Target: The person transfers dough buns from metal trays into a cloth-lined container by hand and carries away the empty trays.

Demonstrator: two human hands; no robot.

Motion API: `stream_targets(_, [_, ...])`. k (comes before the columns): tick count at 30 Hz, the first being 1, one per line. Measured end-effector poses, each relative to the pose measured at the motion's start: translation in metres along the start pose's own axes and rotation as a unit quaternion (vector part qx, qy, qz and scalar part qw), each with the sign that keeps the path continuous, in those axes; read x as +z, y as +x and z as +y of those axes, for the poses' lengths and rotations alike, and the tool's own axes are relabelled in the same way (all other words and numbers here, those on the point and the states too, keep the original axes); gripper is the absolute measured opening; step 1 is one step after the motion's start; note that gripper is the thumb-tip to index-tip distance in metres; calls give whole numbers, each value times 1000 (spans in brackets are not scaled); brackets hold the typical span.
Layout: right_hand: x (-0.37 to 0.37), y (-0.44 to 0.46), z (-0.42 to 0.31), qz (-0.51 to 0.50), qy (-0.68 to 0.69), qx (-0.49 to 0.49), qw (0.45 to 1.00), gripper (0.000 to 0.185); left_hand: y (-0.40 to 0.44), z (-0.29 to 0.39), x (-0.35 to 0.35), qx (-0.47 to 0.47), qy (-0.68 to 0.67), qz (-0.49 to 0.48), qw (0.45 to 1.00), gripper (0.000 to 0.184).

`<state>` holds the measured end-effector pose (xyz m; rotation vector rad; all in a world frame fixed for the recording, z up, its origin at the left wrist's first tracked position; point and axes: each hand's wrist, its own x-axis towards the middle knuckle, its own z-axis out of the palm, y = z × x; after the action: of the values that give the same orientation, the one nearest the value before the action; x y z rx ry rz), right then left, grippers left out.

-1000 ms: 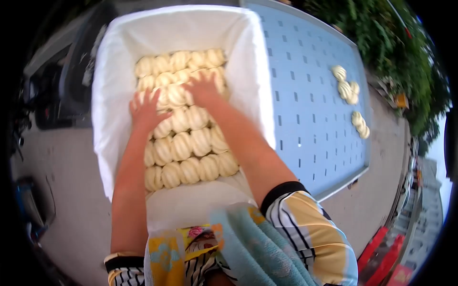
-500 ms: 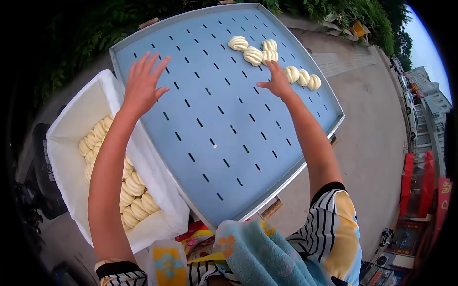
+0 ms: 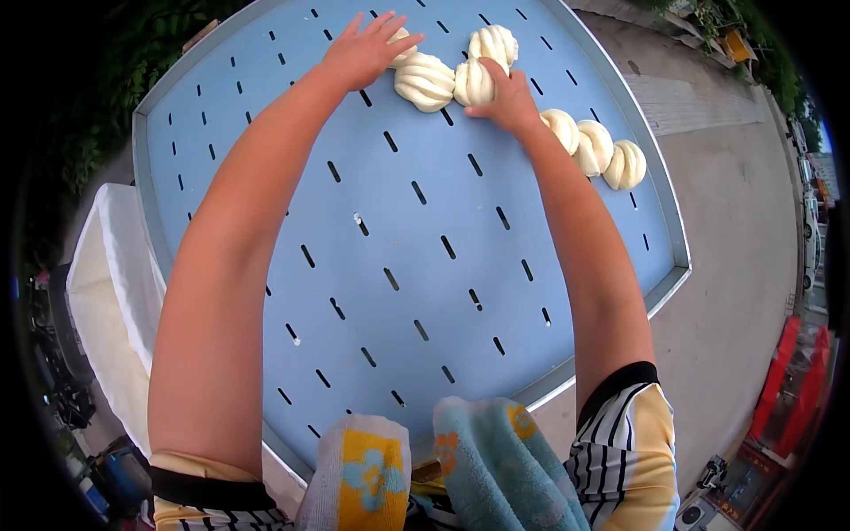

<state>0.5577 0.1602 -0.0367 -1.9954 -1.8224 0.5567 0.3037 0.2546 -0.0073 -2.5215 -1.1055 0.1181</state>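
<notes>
Head view, watching from my end. Pale, ridged dough pieces [image 3: 425, 82] are lying on the far part of a slotted blue tray [image 3: 465, 288]: a cluster of four under and beside the hands, and a row of three more near the right rim. I'm seeing the left hand [image 3: 365, 51] spreading its fingers over the leftmost piece, partly hiding it; fingers apart, contact unclear to me. The right hand [image 3: 509, 99] is sitting at the near right of the cluster, thumb and forefinger standing apart beside one piece, a second piece lying just beyond. I cannot tell whether it is gripping. The right wrist is passing close by the row of three. White cloth [image 3: 115, 292] is showing left of the tray; a patterned towel [image 3: 505, 465] is hanging at the near edge.
</notes>
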Motion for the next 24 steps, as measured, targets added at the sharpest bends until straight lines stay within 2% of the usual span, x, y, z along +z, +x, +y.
stream_targets(2, [9,3,5,56,-58,-46,996,91,15,3,11,1,14,-21,1000,83])
stream_targets(3, [11,4,6,85,-46,-74,993,84,19,-1,16,3,6,-17,1000,80])
stream_targets(4, [11,6,6,69,-35,-56,995,82,21,-3,21,3,-3,-13,1000,76])
stream_targets(7, [2,8,-2,14,13,-28,999,76,27,7,-8,-137,-106,-151,973,54])
stream_targets(10, [1,-13,-16,-48,59,-58,995,71,-7,-1,-26,-260,-226,-254,904,53])
stream_targets(12, [7,-23,-22,-28,40,-97,994,69,-41,5,-6,-289,-273,-201,895,58])
stream_targets(15, [10,-29,-38,-59,78,-86,991,66,-76,22,-12,-323,-294,-154,886,59])
stream_targets(18, [47,-76,-50,-1,65,-218,974,66,-127,30,-37,-335,-299,-180,875,56])
stream_targets(23, [73,-160,-93,-98,115,-320,935,63,-254,33,-59,-361,-306,-211,856,53])
stream_targets(24, [75,-169,-99,-117,119,-340,925,63,-271,35,-55,-385,-327,-184,843,54])
